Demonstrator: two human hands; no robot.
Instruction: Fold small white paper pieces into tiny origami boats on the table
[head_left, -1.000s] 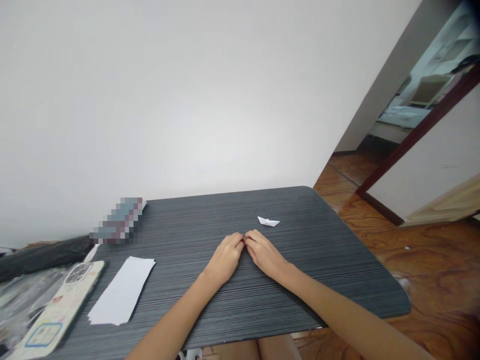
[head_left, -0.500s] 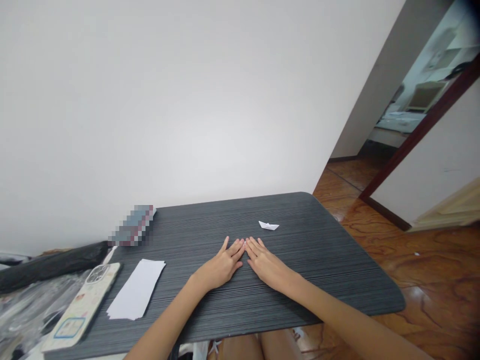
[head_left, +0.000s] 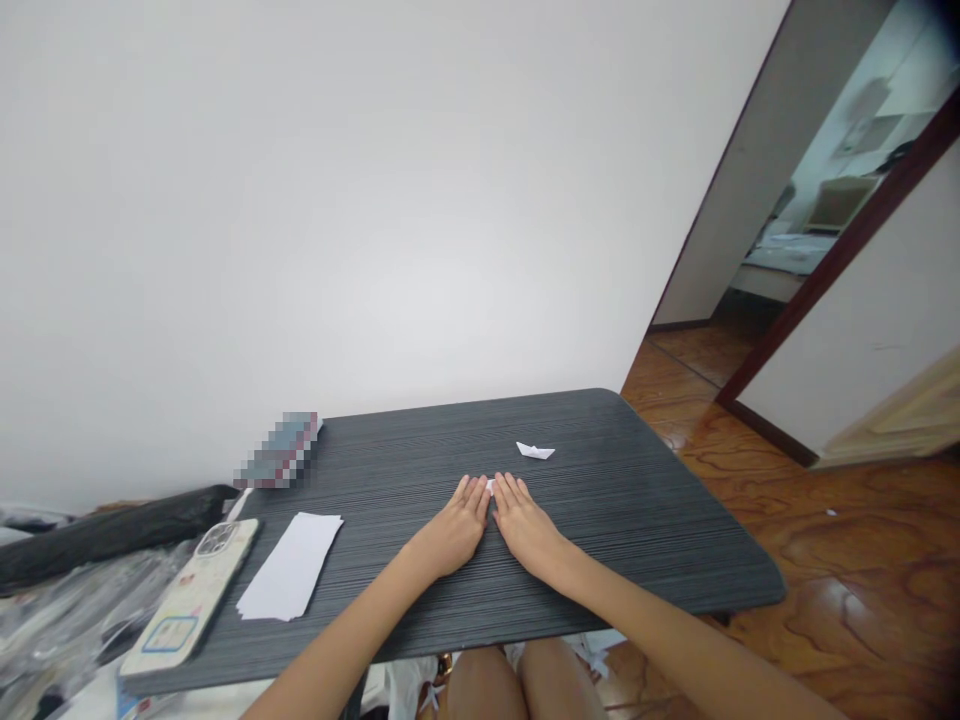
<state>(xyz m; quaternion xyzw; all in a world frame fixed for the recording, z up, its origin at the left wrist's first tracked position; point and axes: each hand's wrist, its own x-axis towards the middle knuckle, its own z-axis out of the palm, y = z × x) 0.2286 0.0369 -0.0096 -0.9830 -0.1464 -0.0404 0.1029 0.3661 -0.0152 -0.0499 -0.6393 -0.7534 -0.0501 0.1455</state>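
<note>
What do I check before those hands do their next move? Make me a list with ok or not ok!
1. Left hand flat, fingers straight: ok.
2. Right hand flat, fingers straight: ok.
3. Small white paper easy to see: not ok, only a bit shows between the fingertips.
4. Its folds lined up: cannot tell, the fingers cover too much.
5. Boat clear of both hands: ok, it lies just beyond the right one.
6. Stack neat: not ok, some corners stick out.
</note>
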